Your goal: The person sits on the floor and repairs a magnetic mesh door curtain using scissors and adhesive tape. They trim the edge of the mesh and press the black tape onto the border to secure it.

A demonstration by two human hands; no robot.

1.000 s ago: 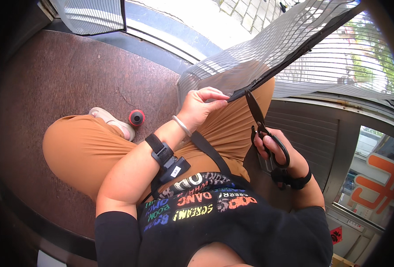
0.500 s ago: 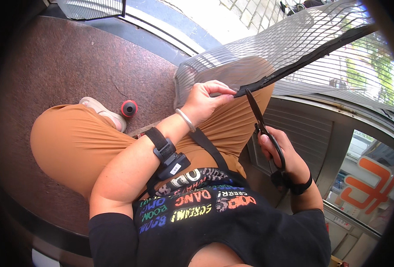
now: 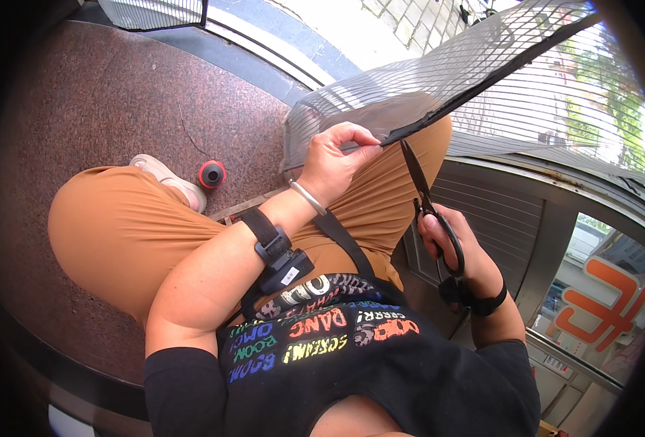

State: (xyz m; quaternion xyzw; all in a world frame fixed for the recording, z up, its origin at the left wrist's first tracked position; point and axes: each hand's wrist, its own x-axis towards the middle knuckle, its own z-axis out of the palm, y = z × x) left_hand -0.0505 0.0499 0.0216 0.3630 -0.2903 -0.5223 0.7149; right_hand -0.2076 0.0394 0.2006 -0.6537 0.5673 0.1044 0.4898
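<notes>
Spool (image 3: 212, 175) (red-rimmed) on speckled floor (image 3: 119, 95)

To your left spreads a speckled reddish-brown stone floor (image 3: 133, 95), ending in a dark band (image 3: 68, 368) at the lower left (the fisheye bends it into a curve). Ahead of you, a grey threshold (image 3: 264, 78) separates it from sunlit paving (image 3: 410, 25) outside, so bright that some patches wash out to white. Green foliage (image 3: 603, 105) shows at your upper right. Closer on your right, a ribbed grey metal panel (image 3: 493, 215) adjoins a framed glass pane (image 3: 581, 237) bearing bold orange strokes (image 3: 592, 302).
</notes>
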